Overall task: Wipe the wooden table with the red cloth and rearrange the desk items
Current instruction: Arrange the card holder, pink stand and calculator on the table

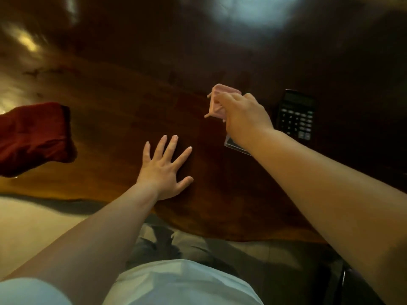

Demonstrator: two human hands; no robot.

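Resting flat on the wooden bench [114,119], the left hand [164,170] has its fingers [174,143] spread and released. Farther off, the right hand [244,116] grasps a pink item [217,102] beside the calculator [296,114]; red cloth [33,137] lies far left. Risk: the blurred pink item's hold looks shallow, so it may drop.

A: What am I wearing, per the head view?
B: Pale light-blue top, short sleeves; left sleeve edge at lower left. Both forearms bare. Left hand [164,170] and right hand [244,116]: no rings, no watch, nails short. Dark grey trousers below.
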